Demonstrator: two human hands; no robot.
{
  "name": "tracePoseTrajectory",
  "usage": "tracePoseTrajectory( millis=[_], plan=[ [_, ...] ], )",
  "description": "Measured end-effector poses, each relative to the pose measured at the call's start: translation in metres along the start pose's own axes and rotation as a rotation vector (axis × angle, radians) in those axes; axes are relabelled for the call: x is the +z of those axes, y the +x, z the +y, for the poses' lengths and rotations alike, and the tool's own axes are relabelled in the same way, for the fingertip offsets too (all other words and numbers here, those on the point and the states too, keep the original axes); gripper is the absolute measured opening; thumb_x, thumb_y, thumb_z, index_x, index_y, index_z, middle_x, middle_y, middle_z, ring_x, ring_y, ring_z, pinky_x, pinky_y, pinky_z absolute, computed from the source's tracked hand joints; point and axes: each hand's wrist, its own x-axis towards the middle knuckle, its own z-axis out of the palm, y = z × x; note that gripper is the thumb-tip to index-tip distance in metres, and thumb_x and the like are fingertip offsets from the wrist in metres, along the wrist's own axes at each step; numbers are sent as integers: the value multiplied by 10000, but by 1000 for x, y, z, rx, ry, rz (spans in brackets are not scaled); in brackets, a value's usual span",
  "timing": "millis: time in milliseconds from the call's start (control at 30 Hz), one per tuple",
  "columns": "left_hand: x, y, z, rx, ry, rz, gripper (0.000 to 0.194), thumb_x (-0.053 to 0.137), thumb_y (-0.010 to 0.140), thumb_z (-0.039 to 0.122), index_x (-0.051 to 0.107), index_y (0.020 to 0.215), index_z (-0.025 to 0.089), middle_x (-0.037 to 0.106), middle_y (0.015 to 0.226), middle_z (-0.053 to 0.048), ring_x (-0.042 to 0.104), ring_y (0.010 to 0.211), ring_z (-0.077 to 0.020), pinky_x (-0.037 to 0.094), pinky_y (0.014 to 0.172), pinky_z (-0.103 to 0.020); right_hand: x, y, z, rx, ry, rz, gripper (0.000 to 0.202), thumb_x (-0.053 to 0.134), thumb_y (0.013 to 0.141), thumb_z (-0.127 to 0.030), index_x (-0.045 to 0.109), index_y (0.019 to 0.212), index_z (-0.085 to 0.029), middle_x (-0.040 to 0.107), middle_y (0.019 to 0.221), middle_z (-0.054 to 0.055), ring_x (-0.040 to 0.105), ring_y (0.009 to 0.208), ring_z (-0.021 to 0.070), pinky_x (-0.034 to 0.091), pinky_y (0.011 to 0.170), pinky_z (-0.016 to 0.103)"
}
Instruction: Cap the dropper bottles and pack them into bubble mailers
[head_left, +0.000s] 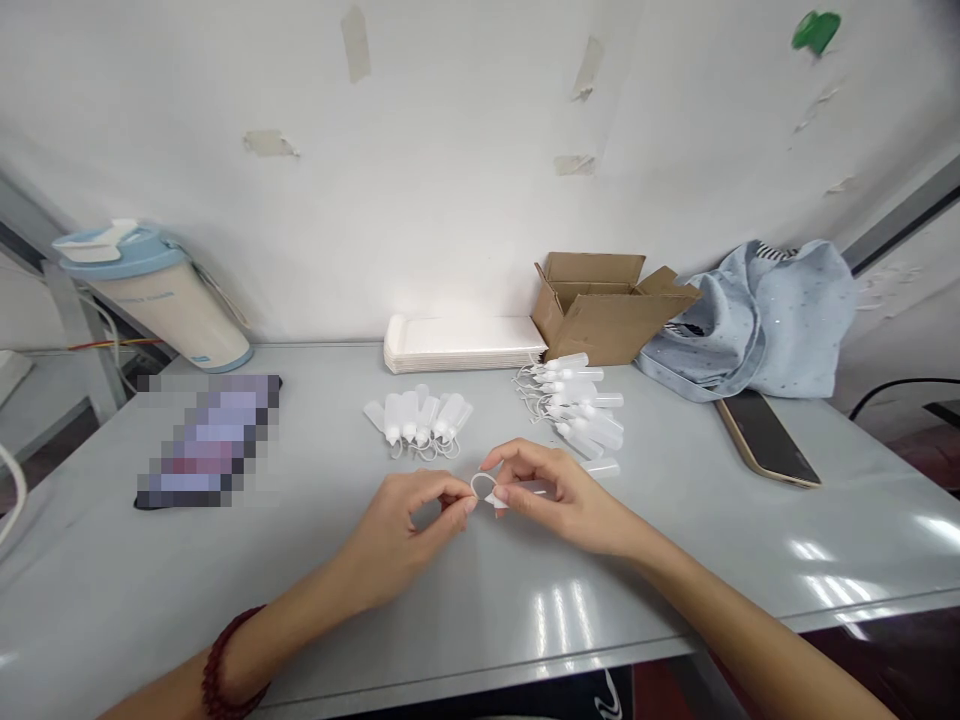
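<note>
Over the grey table (pixel 450 630), my left hand (pixel 420 520) pinches one side of a small looped white cord (pixel 482 477). My right hand (pixel 551 497) holds a small translucent bottle with a white tip (pixel 496 500), partly hidden by its fingers, where the cord meets it. Beyond my left hand lies a group of small translucent bottles (pixel 409 413), their cords toward me. A second group of bottles (pixel 574 390) lies beyond my right hand, cords toward the left. A single bottle (pixel 602 468) sits just behind my right hand.
White padded envelopes (pixel 465 342) are stacked by the wall, beside an open cardboard box (pixel 607 320). A blue bag (pixel 787 320) and a phone (pixel 769 440) are on the right. At left are a tumbler (pixel 180 310) and a pixelated phone-like device (pixel 214 440).
</note>
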Motion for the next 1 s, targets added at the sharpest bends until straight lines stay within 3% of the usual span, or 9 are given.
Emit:
tracePoseTrajectory(
  millis=[633, 833, 1000],
  plan=[
    [2, 0, 0, -77, -89, -34, 254, 455, 876, 289, 611, 708, 181, 539, 602, 31, 495, 592, -114, 383, 539, -212, 8, 0, 2, -42, 2, -14, 162, 479, 912, -260, 490, 1066, -213, 610, 847, 15, 574, 812, 151, 435, 693, 287],
    [-4, 2, -1, -27, -76, 33, 269, 462, 886, 315, 587, 688, 184, 562, 632, 24, 514, 620, -121, 401, 579, -225, 7, 1, -1, 34, 15, -12, 230, 475, 917, -340, 486, 1110, -216, 633, 786, 0, 496, 619, 108, 365, 545, 228],
    [-14, 4, -4, -57, -64, 130, 258, 474, 887, 329, 595, 708, 188, 573, 646, 24, 531, 645, -127, 420, 631, -234, -2, 1, -4, 87, -48, 11, 280, 482, 907, -415, 605, 1005, -183, 549, 662, -21, 411, 548, 92, 310, 497, 217]
  ],
)
